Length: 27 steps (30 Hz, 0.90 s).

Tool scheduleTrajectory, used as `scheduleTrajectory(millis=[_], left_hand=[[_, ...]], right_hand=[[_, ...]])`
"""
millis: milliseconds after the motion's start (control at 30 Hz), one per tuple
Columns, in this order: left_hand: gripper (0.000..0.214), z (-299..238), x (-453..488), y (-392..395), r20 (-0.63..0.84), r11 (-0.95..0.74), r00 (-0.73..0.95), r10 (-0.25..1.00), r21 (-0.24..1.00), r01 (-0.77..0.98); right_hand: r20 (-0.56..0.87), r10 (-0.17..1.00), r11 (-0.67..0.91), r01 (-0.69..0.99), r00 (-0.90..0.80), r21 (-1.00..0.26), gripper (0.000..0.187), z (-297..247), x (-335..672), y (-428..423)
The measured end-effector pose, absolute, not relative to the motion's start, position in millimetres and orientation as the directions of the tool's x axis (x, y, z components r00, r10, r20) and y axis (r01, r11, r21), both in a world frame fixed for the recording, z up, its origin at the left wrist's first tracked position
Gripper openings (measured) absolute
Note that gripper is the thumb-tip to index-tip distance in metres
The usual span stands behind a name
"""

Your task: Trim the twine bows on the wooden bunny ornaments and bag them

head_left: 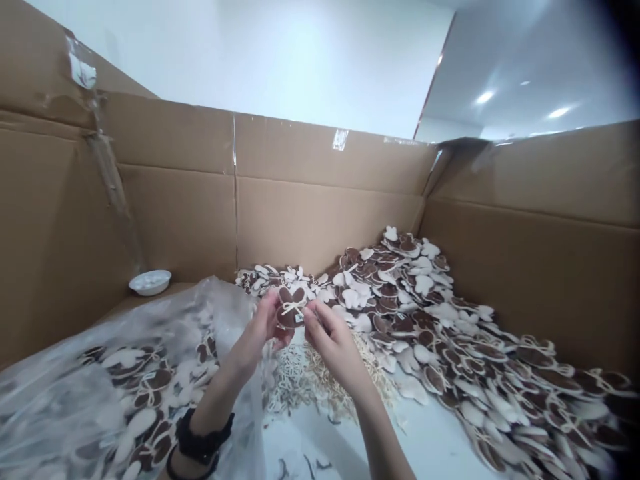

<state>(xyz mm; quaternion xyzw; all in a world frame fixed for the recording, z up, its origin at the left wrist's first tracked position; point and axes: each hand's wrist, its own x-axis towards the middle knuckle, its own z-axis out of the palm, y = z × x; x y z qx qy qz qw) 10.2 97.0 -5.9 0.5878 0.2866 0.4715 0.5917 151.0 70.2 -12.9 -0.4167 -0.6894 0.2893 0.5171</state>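
Note:
A brown bunny-head-shaped felt piece (290,319) with a white edge and a cream bow is held up in front of me at mid-picture. My left hand (265,320) grips it by its left side, the fingers partly behind it. At its right edge, my right hand (325,328) pinches it beside a small pale tag. Below the hands lie a heap of small white bow-like bits (287,380) and a heap of cream bows (373,363), their exact kind too small to tell.
A large pile of similar brown and white felt pieces (425,287) slopes along the right. On the left, a clear plastic bag (65,393) holds more. A white bowl (150,283) stands at the back left. Cardboard walls (325,207) surround the white tabletop (425,443); dark scraps lie in front.

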Motion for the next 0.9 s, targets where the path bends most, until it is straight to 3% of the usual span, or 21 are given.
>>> scheduleTrajectory(millis=[200,433,533,733,900], left_hand=[[0.026,-12.0,7.0,96.6,0.279,-0.299,0.367,0.887,0.954,-0.004],[0.026,-16.0,12.0,98.1,0.346,-0.384,0.279,0.896,0.918,0.095],[0.031,-14.4,11.6,96.5,0.353,-0.39,0.266,0.897,0.915,0.1],[0.033,-11.6,15.7,90.3,0.347,-0.385,0.323,0.881,0.921,0.06],[0.031,-17.5,20.2,93.7,0.399,-0.443,0.295,0.868,0.891,0.096]], right_hand=[[0.523,0.852,0.474,0.433,-0.007,-0.767,0.036,-13.7,161.4,69.3],[0.553,0.833,0.452,0.597,-0.016,-0.663,0.021,-18.4,156.4,72.3],[0.514,0.853,0.477,0.543,-0.096,-0.691,0.025,-20.9,153.1,76.6],[0.556,0.818,0.574,0.242,-0.146,-0.782,0.032,-28.5,148.6,87.3],[0.614,0.781,0.62,0.269,-0.118,-0.737,0.029,-32.3,148.0,88.7]])
